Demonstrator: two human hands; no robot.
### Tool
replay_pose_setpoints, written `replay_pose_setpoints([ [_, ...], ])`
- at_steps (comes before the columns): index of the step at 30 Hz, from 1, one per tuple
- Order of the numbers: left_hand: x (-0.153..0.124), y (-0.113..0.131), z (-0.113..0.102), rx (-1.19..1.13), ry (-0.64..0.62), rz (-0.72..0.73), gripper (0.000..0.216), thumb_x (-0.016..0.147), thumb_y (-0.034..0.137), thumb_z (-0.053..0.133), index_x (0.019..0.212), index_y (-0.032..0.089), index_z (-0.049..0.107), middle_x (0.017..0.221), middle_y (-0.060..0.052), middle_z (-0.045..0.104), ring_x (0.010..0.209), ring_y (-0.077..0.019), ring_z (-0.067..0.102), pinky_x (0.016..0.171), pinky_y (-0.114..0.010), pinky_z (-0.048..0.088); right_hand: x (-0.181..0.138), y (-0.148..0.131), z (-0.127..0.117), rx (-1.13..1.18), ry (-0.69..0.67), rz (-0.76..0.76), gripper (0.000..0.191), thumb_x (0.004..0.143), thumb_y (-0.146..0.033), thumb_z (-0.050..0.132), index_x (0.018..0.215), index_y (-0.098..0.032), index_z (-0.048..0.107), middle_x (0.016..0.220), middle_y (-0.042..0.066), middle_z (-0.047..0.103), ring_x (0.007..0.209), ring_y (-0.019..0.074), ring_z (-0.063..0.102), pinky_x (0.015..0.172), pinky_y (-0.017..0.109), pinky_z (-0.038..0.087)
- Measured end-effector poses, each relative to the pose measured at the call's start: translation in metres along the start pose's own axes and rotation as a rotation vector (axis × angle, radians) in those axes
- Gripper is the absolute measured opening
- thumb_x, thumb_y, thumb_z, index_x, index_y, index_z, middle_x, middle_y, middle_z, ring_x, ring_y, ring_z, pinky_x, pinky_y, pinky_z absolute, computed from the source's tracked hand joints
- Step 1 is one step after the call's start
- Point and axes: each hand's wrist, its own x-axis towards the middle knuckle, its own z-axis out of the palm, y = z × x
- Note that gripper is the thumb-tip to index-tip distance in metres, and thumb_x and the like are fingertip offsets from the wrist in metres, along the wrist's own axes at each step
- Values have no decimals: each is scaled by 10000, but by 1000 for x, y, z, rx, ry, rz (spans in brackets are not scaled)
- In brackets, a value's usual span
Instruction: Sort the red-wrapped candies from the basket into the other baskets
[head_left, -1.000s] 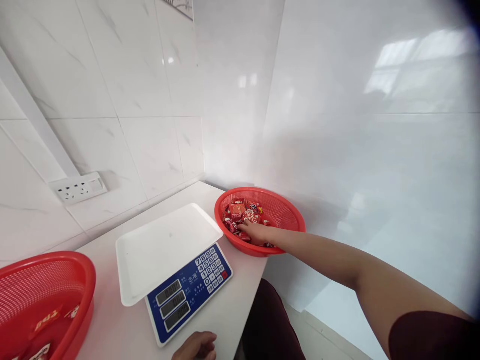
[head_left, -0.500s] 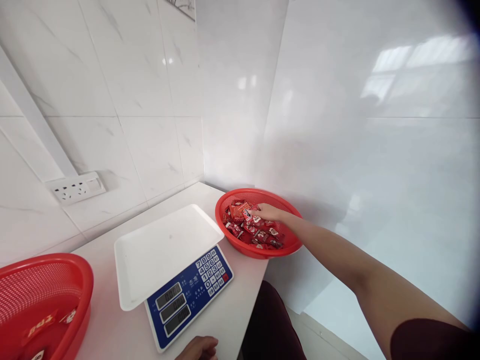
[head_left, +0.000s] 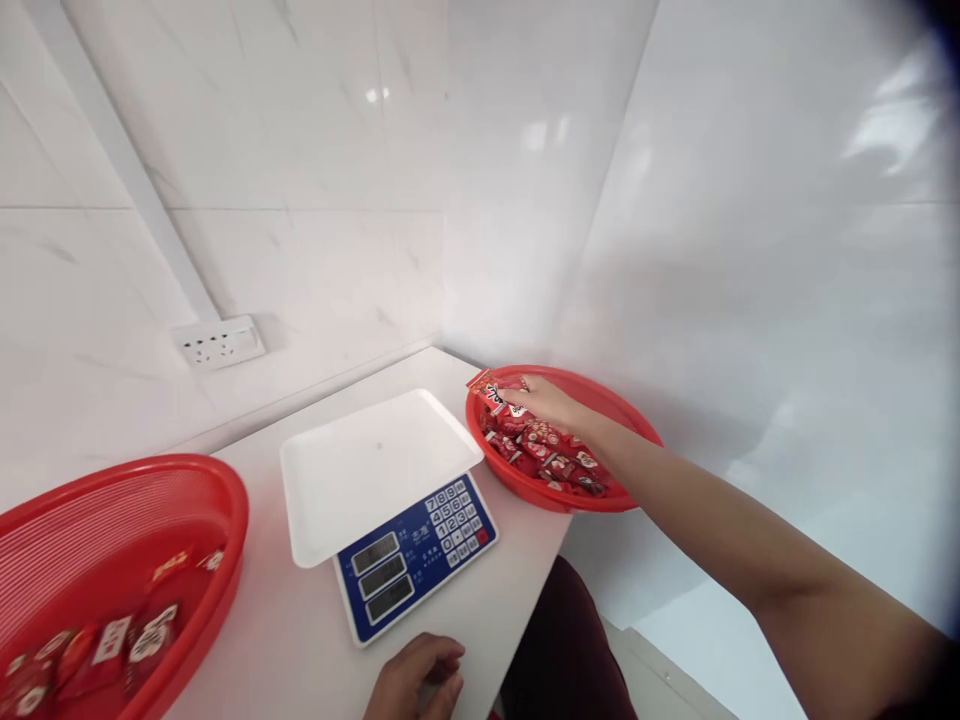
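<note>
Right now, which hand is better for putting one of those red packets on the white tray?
Probably the right hand: it holds at least one red packet over the right-side basket, close beside the white tray. The left hand, near the scale, shows no packet in it.

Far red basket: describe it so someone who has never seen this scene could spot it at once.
On the white table, find the blue-fronted scale. Right of it sits the far red basket. Unlike the near basket, cut off by the picture's edge, it has the right hand over it, holding packets.
</note>
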Motion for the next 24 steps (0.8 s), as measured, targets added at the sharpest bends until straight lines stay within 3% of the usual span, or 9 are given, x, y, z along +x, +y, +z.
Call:
replay_pose_setpoints([
  [4, -1, 15, -7, 4, -26, -61, 195, 825, 257, 491, 953, 189, 621, 867, -61, 659, 781, -151, 627, 725, -225, 513, 1, -46, 46, 163, -254, -49, 283, 771, -438, 590, 800, -158, 569, 788, 42, 648, 664, 137, 591, 521, 198, 442],
  [6, -3, 21, -7, -8, -23, -98, 190, 817, 228, 497, 949, 186, 626, 873, -59, 653, 788, -148, 619, 734, -230, 505, 2, -60, 71, 222, -440, -95, 294, 776, -449, 590, 809, -156, 580, 764, 41, 650, 640, 128, 597, 503, 191, 454],
  [8, -4, 24, -7, -20, -21, -129, 190, 810, 208, 504, 948, 187, 632, 882, -55, 650, 790, -146, 613, 738, -232, 498, 5, -67, 91, 188, -527, -149, 301, 778, -460, 588, 816, -162, 585, 731, 31, 642, 610, 120, 597, 480, 186, 461],
  [12, -5, 26, -8, -37, -17, -166, 206, 794, 180, 509, 953, 182, 641, 884, -53, 647, 790, -144, 608, 736, -232, 490, 13, -67, 108, 88, -434, -165, 339, 752, -496, 608, 810, -169, 540, 691, 27, 618, 545, 114, 570, 415, 182, 436],
  [18, -4, 26, -9, -60, -31, -201, 218, 793, 181, 505, 963, 190, 642, 914, -51, 642, 808, -147, 607, 745, -239, 490, 21, -73, 105, 118, -412, -126, 309, 827, -483, 520, 806, -176, 497, 766, 38, 616, 596, 104, 584, 462, 185, 482],
  [24, -3, 29, -10, -50, -34, -201, 210, 794, 192, 501, 947, 188, 644, 903, -55, 643, 794, -150, 608, 731, -243, 492, 31, -73, 106, 71, -336, -123, 236, 796, -393, 590, 780, -175, 501, 752, 32, 580, 560, 110, 562, 447, 214, 492],
])
